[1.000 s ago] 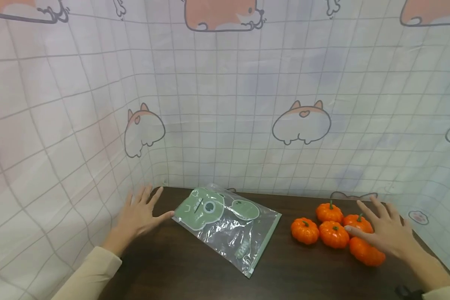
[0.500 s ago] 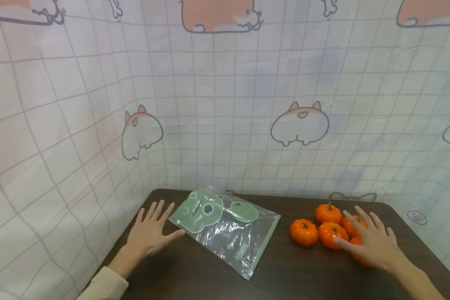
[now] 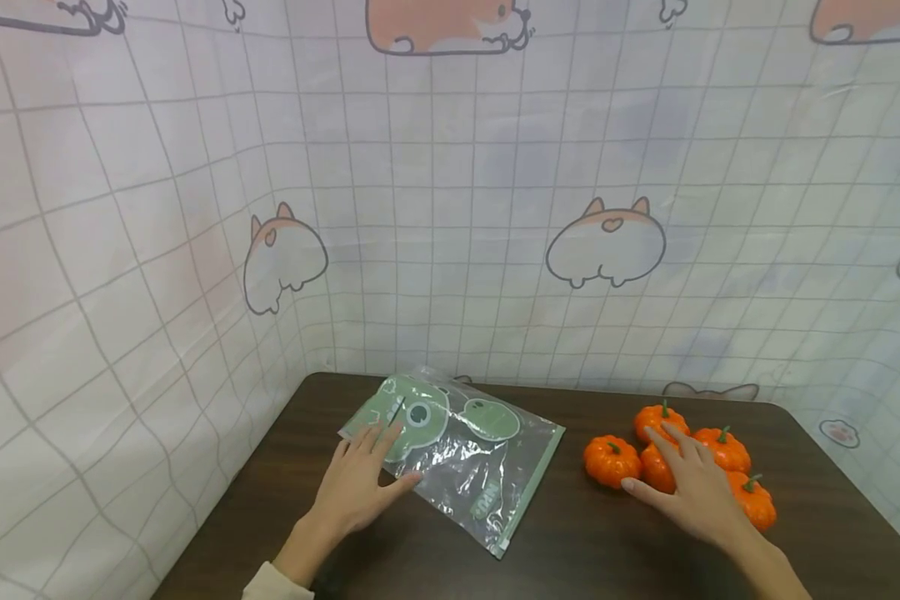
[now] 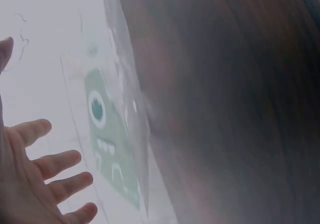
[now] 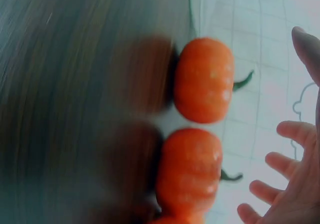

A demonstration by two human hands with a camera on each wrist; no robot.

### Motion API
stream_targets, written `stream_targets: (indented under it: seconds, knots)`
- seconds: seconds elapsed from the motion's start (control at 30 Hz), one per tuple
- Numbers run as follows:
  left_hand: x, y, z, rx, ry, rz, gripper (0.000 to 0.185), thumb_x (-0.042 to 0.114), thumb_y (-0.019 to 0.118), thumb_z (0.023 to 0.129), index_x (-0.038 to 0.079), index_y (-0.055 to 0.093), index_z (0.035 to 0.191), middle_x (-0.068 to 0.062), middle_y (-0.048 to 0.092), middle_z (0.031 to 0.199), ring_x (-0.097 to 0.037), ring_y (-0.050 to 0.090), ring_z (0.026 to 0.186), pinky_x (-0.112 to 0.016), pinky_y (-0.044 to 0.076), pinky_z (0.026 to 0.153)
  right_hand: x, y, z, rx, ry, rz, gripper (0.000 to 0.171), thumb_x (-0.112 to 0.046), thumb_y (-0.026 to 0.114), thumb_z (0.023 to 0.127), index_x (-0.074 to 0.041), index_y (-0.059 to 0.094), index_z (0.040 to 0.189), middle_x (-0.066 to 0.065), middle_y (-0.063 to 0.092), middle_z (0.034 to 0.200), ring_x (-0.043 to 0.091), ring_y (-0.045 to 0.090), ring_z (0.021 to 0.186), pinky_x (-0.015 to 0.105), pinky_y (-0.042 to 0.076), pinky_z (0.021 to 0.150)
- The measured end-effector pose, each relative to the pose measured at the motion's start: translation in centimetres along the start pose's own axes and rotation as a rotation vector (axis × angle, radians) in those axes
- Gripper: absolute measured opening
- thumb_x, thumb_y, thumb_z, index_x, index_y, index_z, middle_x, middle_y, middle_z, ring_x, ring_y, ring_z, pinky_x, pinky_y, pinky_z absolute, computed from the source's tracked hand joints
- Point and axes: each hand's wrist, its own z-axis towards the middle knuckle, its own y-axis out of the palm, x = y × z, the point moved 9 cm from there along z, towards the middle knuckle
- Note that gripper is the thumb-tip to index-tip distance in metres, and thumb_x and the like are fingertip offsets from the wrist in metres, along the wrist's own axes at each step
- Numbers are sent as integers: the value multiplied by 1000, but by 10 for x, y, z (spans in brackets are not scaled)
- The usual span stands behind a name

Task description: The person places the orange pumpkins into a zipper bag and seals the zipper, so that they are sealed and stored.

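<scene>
Fingers spread and holding nothing, a person's left hand (image 3: 356, 487) hangs over the near left part of a clear plastic bag (image 3: 461, 467), while the right hand (image 3: 697, 504), also spread and gripping nothing, hovers above five small pumpkins; in both wrist views we see air between the fingers and the goods. The bag lies flat and slantwise just left of the table's middle, and we judge it light, limp and slippery, best pinched at an edge or by the pale green closure strip (image 3: 532, 490) at its right end. The pumpkins, to its right, look light and firm (their gloss hints at plastic, though we cannot be sure), smooth enough to slide, and best held round the ribbed sides rather than by the thin stems. We note the bag's printed green cartoon face with a round eye and teeth, and the pumpkins' bright orange skins, the leftmost pumpkin (image 3: 612, 462) sitting nearest the bag. Beneath them runs a dark wood-grain table (image 3: 555, 550); behind hangs a pale checked cloth (image 3: 450, 183) printed with cartoon dogs.
</scene>
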Motion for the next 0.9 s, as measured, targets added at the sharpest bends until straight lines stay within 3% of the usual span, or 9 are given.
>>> stream_targets:
  seconds: [0.2, 0.4, 0.53, 0.73, 0.9]
  knots:
    - [34, 5, 4, 97, 48, -123, 64, 48, 72, 89, 14, 59, 142, -11, 64, 137, -35, 57, 130, -59, 45, 107, -13, 10, 9, 43, -5, 93, 83, -51, 73, 89, -5, 44, 151, 28, 34, 155, 53, 38, 120, 71, 37, 86]
    - [65, 18, 7, 131, 88, -233, 37, 32, 76, 87, 17, 72, 120, 0, 71, 116, -22, 65, 112, -43, 54, 92, -22, 19, 17, 85, 10, 126, 77, -46, 75, 89, -4, 47, 147, 26, 39, 150, 48, 40, 118, 67, 37, 89]
    - [87, 28, 10, 117, 123, -257, 26, 28, 77, 85, 19, 73, 109, 4, 71, 102, -15, 65, 94, -31, 53, 79, -25, 24, 21, 88, 30, 147, 74, -43, 75, 90, -3, 48, 146, 25, 42, 148, 47, 41, 118, 67, 42, 88]
    - [112, 45, 19, 50, 158, -290, 14, 25, 77, 83, 20, 73, 95, 3, 71, 89, -9, 62, 80, -22, 48, 71, -22, 35, 25, 71, 78, 131, 71, -39, 74, 91, -2, 49, 145, 28, 43, 146, 50, 43, 119, 70, 46, 88]
    - [127, 59, 26, 3, 173, -227, 15, 31, 80, 78, 23, 73, 88, 6, 69, 83, -2, 57, 74, -19, 43, 66, -22, 41, 28, 43, 119, 95, 69, -37, 74, 90, -1, 50, 145, 30, 45, 145, 53, 42, 125, 72, 46, 91]
